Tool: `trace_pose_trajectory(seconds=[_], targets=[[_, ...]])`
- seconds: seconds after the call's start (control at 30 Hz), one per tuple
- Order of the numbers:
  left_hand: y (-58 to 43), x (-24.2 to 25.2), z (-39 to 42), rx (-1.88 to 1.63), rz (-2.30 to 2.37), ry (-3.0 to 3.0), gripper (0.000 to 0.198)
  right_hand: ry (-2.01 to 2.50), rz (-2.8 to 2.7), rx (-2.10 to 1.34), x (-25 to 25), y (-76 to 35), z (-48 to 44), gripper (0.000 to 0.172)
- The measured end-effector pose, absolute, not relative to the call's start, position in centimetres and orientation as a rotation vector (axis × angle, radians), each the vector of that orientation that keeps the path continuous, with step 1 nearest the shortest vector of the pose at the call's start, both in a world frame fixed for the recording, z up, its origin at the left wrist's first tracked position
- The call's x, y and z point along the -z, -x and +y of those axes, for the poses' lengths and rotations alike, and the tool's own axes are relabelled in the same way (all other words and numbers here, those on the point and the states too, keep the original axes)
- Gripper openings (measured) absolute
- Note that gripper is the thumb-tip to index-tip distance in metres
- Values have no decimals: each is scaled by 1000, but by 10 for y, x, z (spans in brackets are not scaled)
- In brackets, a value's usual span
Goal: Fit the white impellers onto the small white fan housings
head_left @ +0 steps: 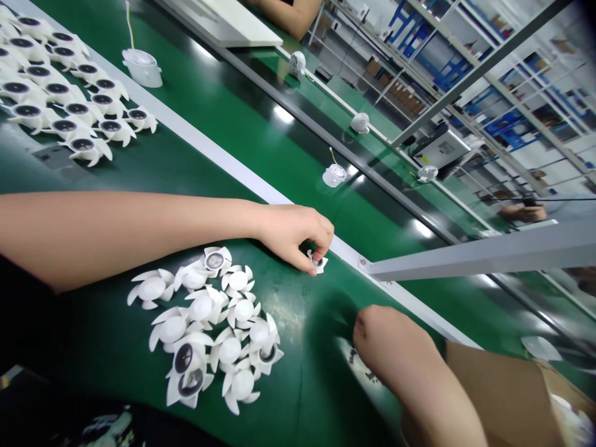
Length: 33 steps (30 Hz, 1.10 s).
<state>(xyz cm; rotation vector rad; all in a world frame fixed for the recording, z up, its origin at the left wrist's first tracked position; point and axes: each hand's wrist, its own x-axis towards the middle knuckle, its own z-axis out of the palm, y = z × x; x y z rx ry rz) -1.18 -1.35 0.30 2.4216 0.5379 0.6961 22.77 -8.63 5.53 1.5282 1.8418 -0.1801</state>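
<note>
On the far left, rows of white plastic fan wheels (65, 105) sit on a green conveyor belt (288, 385). Nearer, a loose pile of fan wheels (205, 326) lies on the belt. A few show a round black disc (184, 358) in the middle. Each fan wheel looks light and stiff, but the thin blades look easy to bend or snap. The smooth plastic may slip, so the round middle looks like the best place to hold. Just right of the pile, the left hand (291, 236) pinches a small white piece (317, 262) in a tight, narrow grip, beside a grey metal rail (233, 167). Further right, the right hand (391, 341) is curled up near a brown cardboard box (498, 385). It is turned away, so I cannot tell if it holds anything.
</note>
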Motion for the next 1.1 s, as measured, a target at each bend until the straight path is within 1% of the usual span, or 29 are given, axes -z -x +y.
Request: trace_pose_trajectory(seconds=[0.13, 0.3, 0.4, 0.47, 0.57, 0.63, 0.73, 0.83, 1.03, 1.1], targets=[[13, -4, -13, -691, 563, -2407, 13, -1574, 1815, 79, -53, -216, -91, 18], [15, -1, -8, -614, 613, -2393, 44, -1564, 1859, 101, -48, -227, -83, 17], [15, 2, -7, -558, 615, -2363, 48, -1567, 2051, 115, -47, -234, -75, 16], [14, 4, -7, -537, 623, -2328, 51, -1554, 2286, 245, -47, -234, -69, 15], [10, 4, -11, -526, 609, -2276, 53, -1519, 2682, 551, -45, -227, -65, 8], [7, 2, -14, -522, 584, -2259, 49, -1478, 2838, 691, -42, -221, -64, 7], [4, 1, -18, -514, 584, -2269, 41, -1397, 2903, 758, -34, -214, -66, 8], [2, 2, -19, -535, 611, -2282, 38, -1338, 2933, 655, -28, -212, -68, 8], [2, 5, -19, -540, 622, -2314, 29, -1235, 2971, -32, -23, -208, -77, 13], [2, 5, -19, -538, 625, -2312, 29, -1212, 2950, -168, -25, -206, -81, 14]])
